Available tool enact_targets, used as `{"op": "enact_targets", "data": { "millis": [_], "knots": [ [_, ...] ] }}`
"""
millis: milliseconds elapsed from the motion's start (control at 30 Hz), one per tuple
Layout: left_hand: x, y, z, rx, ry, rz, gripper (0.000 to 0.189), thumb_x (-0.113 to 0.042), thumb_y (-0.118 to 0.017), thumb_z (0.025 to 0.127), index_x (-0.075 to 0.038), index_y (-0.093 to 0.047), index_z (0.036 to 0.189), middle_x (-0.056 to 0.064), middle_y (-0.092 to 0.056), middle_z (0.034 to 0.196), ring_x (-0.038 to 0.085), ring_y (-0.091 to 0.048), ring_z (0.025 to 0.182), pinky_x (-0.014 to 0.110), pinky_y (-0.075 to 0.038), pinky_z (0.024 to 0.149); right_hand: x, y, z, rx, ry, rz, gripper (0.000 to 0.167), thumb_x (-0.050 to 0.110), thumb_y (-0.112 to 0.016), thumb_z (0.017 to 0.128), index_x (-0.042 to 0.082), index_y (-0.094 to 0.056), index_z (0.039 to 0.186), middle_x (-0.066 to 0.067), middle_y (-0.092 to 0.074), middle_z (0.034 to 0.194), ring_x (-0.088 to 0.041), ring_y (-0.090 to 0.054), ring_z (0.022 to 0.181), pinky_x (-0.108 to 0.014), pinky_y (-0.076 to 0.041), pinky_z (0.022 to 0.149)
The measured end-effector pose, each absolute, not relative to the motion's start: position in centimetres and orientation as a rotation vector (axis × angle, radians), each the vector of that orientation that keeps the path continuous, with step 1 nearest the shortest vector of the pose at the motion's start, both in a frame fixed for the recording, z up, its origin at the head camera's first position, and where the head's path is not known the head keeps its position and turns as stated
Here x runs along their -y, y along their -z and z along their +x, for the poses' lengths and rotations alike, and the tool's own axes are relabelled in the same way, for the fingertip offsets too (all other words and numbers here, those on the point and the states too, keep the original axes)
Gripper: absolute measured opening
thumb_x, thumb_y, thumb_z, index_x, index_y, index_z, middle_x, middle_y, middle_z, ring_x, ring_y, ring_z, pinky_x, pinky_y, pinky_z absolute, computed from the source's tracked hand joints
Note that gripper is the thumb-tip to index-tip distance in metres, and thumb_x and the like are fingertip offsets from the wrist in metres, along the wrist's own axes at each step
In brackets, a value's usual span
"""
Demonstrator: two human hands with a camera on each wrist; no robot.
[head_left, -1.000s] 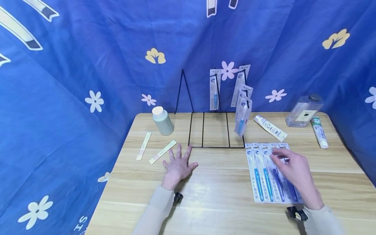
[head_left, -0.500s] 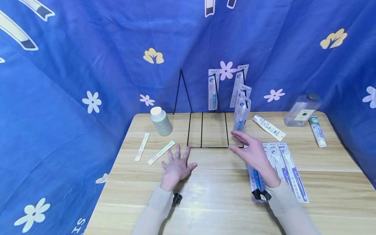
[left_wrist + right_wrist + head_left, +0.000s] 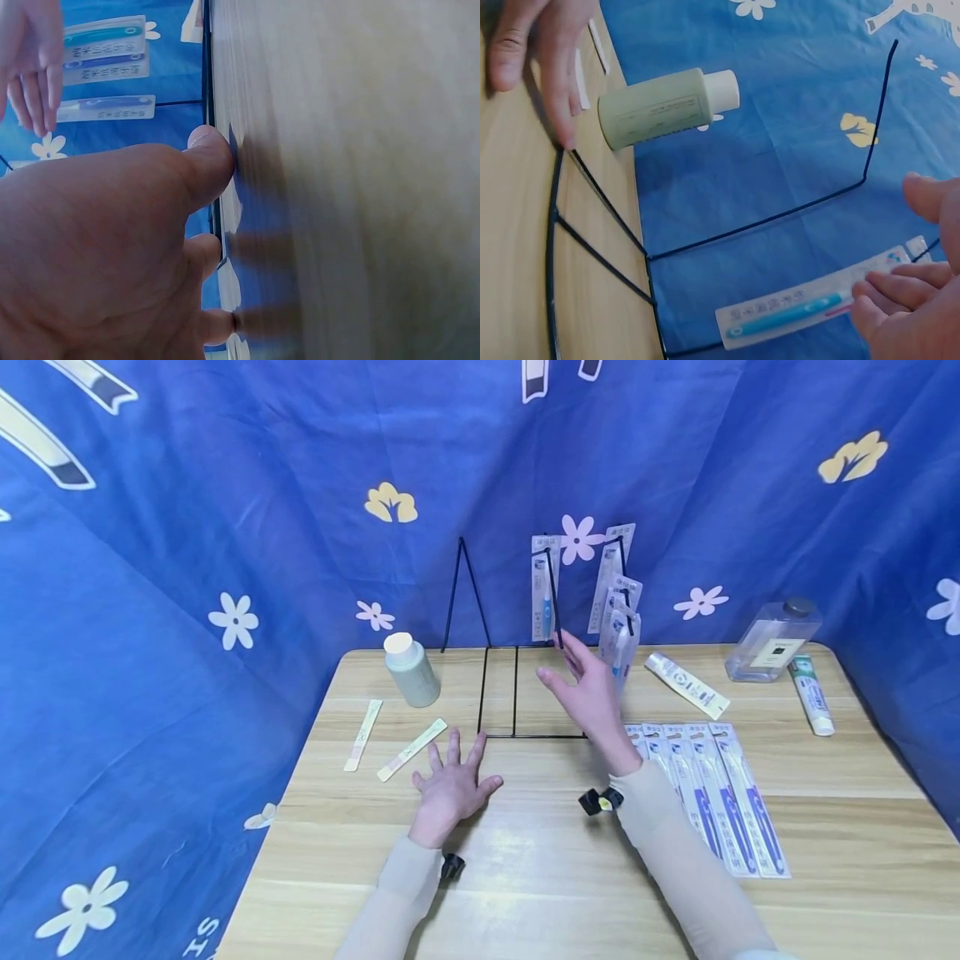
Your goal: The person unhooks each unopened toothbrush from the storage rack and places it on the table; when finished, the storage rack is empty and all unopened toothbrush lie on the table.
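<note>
My left hand lies spread on the table, its fingertips at the front wire of a black wire display rack. My right hand reaches over the rack, thumb apart from the fingers, just below a packaged toothbrush hanging on the middle hook. In the right wrist view the fingers overlap that toothbrush's blister pack; whether they touch it I cannot tell. More packaged toothbrushes hang on the right hooks. Several others lie in a row on the table, partly covered by my right sleeve.
A green bottle with a white cap stands left of the rack, near two paper strips. To the right are a white tube, a clear bottle and a green-and-white tube. A blue curtain hangs behind the table.
My right hand has moved from above the row of packaged toothbrushes leftward and forward to the rack, its fingers loosening from a curl. The left hand has stayed in place.
</note>
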State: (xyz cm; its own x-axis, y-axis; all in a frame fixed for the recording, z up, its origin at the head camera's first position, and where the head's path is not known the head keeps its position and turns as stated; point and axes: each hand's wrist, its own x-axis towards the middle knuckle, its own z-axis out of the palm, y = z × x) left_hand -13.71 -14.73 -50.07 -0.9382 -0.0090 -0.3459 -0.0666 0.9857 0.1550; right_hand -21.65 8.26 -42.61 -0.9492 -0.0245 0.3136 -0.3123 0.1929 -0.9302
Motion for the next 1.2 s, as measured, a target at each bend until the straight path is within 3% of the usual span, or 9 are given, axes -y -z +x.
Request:
{"op": "enact_targets", "data": {
  "millis": [233, 567, 833, 1200],
  "knots": [
    [14.7, 49.9, -13.6, -2.788, -0.236, -0.052, 0.080, -0.070, -0.048, 0.096, -0.043, -0.012, 0.162, 0.010, -0.001, 0.173, 0.052, -0.005, 0.155, 0.084, -0.023, 0.107, -6.5, 42.2, -24.8, 2.185, -1.696, 0.274, 0.077, 0.023, -0.077, 0.091, -0.003, -0.039, 0.153, -0.021, -0.043, 0.158, -0.034, -0.044, 0.146, -0.041, -0.041, 0.118],
    [14.6, 49.8, -13.6, -2.794, -0.218, -0.061, 0.080, -0.070, -0.047, 0.096, -0.043, -0.012, 0.162, 0.010, -0.001, 0.173, 0.052, -0.006, 0.155, 0.084, -0.023, 0.107, -5.2, 42.1, -29.2, 2.160, -1.767, 0.033, 0.080, 0.025, -0.073, 0.093, 0.004, -0.032, 0.158, -0.014, -0.042, 0.161, -0.024, -0.040, 0.150, -0.033, -0.033, 0.124],
    [14.6, 50.3, -13.6, -2.800, -0.228, -0.055, 0.080, -0.071, -0.047, 0.095, -0.043, -0.013, 0.162, 0.010, -0.001, 0.173, 0.053, -0.005, 0.155, 0.085, -0.024, 0.106, -5.3, 42.3, -31.4, 2.122, -1.728, 0.043, 0.069, 0.018, -0.071, 0.093, -0.001, -0.041, 0.152, -0.020, -0.052, 0.152, -0.030, -0.049, 0.143, -0.035, -0.038, 0.121],
    [14.6, 50.2, -13.6, -2.794, -0.230, -0.059, 0.081, -0.071, -0.047, 0.095, -0.043, -0.012, 0.162, 0.010, 0.000, 0.173, 0.053, -0.004, 0.155, 0.085, -0.023, 0.106, -5.0, 41.8, -32.5, 2.151, -1.686, -0.020, 0.044, 0.019, -0.073, 0.093, 0.006, -0.062, 0.133, -0.016, -0.069, 0.128, -0.029, -0.065, 0.119, -0.041, -0.049, 0.106]
  ]
}}
